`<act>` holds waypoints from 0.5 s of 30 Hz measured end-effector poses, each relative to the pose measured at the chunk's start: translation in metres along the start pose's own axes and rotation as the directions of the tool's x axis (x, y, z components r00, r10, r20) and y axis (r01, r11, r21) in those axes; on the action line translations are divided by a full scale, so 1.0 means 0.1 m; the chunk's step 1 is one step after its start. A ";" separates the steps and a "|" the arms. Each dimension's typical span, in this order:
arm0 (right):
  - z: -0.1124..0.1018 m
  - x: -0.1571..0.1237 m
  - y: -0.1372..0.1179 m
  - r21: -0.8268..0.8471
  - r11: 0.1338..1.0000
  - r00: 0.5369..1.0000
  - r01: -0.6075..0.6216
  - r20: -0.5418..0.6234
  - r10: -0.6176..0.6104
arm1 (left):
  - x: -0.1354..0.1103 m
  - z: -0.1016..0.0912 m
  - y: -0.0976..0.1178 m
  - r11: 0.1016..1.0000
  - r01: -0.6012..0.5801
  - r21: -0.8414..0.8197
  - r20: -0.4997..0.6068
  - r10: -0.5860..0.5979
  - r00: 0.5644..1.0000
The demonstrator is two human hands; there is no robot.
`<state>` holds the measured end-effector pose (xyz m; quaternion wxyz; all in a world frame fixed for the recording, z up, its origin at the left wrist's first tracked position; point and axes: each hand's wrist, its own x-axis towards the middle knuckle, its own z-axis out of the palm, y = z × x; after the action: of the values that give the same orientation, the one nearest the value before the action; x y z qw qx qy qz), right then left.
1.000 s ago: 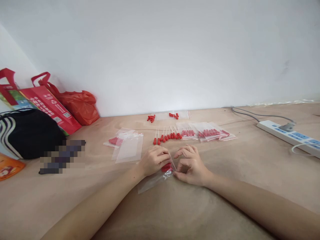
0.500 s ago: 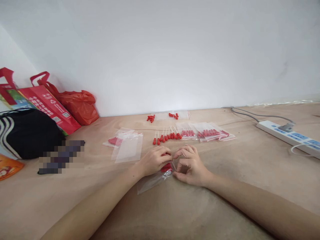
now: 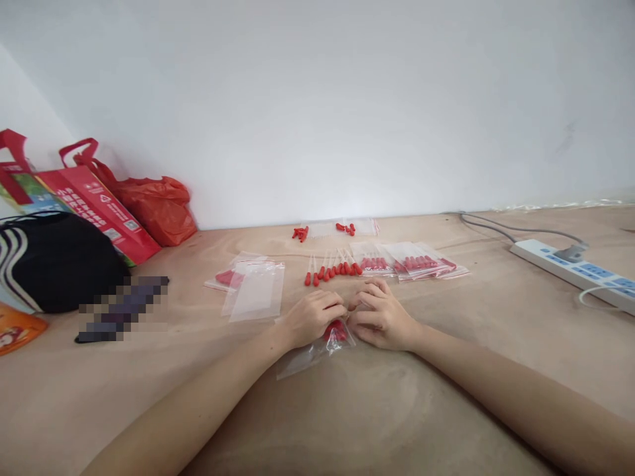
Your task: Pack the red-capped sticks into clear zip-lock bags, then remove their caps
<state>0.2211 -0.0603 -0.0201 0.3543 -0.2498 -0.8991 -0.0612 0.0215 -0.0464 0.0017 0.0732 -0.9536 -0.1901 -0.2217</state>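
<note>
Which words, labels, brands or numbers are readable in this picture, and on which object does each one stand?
No text reads clearly.
Red shopping bag: white print and small squares, too blurred to read.
Orange package: markings too small to read.
Power strip: no readable label.
Clear bag under both hands: no print visible.

White print on the red shopping bag (image 3: 94,205) is too small to read.

Both hands' fingers (image 3: 333,311) pinch clear bag (image 3: 317,349) w/ red-capped pcs.
</note>
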 end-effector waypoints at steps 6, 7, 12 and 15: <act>0.02 0.01 -0.02 -0.101 0.990 0.993 0.097 -0.060 -0.104 | 0.03 -0.02 -0.01 0.991 -0.109 0.082 -0.003 0.110 0.994; 0.01 0.01 -0.02 -0.102 0.989 0.993 0.104 -0.054 -0.109 | 0.04 -0.02 -0.02 0.984 -0.138 0.113 0.014 0.137 0.990; 0.02 0.01 -0.02 -0.141 0.979 0.988 0.149 -0.014 -0.152 | 0.06 -0.04 -0.04 0.936 -0.279 0.214 0.102 0.263 0.959; 0.03 0.01 -0.02 -0.173 0.963 0.978 0.208 0.048 -0.203 | 0.06 -0.05 -0.03 0.919 -0.333 0.213 0.116 0.314 0.942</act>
<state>0.2179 -0.0603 -0.0211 0.3089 -0.1865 -0.9164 -0.1735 0.0237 -0.0425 0.0089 0.2110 -0.9650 -0.0569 -0.1447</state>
